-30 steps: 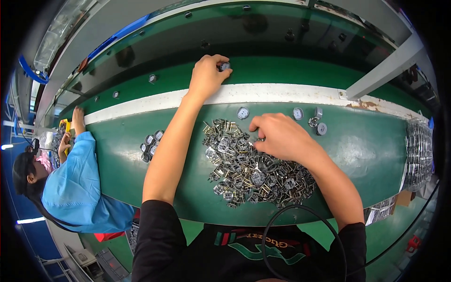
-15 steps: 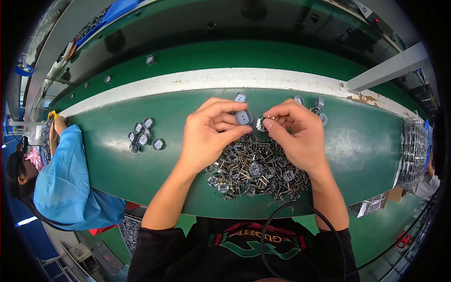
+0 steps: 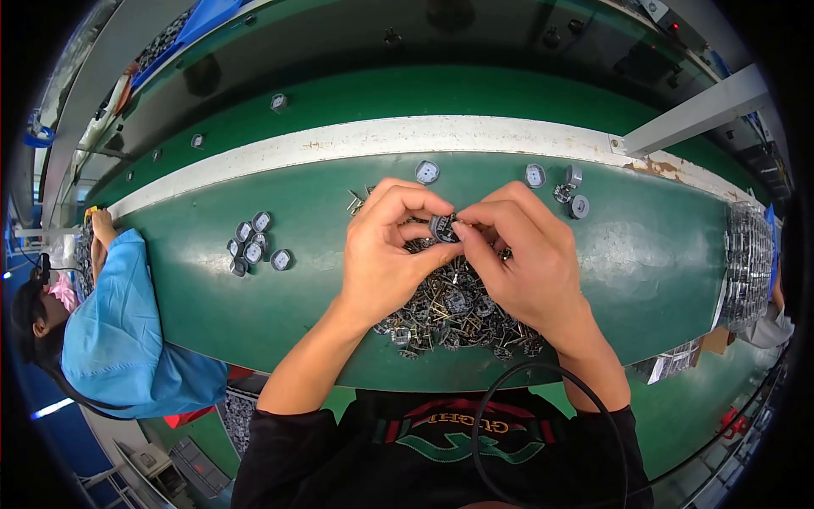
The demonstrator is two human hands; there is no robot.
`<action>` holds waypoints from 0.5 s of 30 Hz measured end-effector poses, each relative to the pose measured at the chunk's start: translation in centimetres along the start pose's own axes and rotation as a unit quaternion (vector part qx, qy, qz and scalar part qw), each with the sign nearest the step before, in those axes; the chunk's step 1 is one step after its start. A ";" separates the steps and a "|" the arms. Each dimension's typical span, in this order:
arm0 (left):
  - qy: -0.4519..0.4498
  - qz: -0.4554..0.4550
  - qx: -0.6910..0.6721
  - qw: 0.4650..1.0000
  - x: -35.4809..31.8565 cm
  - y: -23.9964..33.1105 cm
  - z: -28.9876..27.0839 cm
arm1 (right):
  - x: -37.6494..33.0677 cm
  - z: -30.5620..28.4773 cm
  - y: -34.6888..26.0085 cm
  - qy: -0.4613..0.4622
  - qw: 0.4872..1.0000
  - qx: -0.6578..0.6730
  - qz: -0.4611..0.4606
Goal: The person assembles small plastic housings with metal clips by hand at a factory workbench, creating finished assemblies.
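Observation:
Over the middle of the green table, my left hand (image 3: 377, 259) pinches a small grey cup-shaped housing (image 3: 442, 227) between thumb and fingers. My right hand (image 3: 534, 259) meets it from the right, its thumb and forefinger pressed at the housing's edge. The small metal-pinned part in the right fingers is mostly covered, and how deep it sits in the housing cannot be made out. Under both hands spreads a pile of dark pinned parts (image 3: 454, 310). One loose housing (image 3: 426, 172) lies just beyond my left fingers.
Several grey housings (image 3: 253, 251) are clustered at left. More rest at right, including a round one (image 3: 578, 206). A white rail (image 3: 381, 132) borders the far side, with a green belt (image 3: 381, 93) beyond. Stacked clear trays (image 3: 746, 263) stand far right. A person in blue (image 3: 110, 322) works at left.
My hands have come together, bringing the pinned part against the housing. The left hand has turned the housing so its dark side shows.

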State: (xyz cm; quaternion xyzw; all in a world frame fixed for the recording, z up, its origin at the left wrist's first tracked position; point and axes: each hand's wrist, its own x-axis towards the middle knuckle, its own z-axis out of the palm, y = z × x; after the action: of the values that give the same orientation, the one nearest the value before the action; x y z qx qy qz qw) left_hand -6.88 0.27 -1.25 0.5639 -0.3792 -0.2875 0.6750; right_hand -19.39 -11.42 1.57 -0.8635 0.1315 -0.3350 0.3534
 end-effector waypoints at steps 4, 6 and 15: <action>0.017 -0.016 0.013 1.000 -0.1 0.0 0.2 | -0.1 0.2 0.2 0.002 1.000 -0.001 -0.003; 0.025 -0.025 0.015 0.999 -0.1 0.1 0.3 | -0.1 0.4 0.2 0.005 0.999 -0.024 -0.034; 0.032 -0.014 0.018 0.999 -0.1 0.3 0.0 | -0.3 0.9 0.4 0.044 0.998 0.001 -0.033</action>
State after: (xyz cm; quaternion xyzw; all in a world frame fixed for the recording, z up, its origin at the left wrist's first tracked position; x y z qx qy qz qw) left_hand -6.98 0.37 -0.99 0.5903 -0.3542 -0.2721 0.6723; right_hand -18.96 -11.07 0.71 -0.8514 0.1183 -0.3845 0.3365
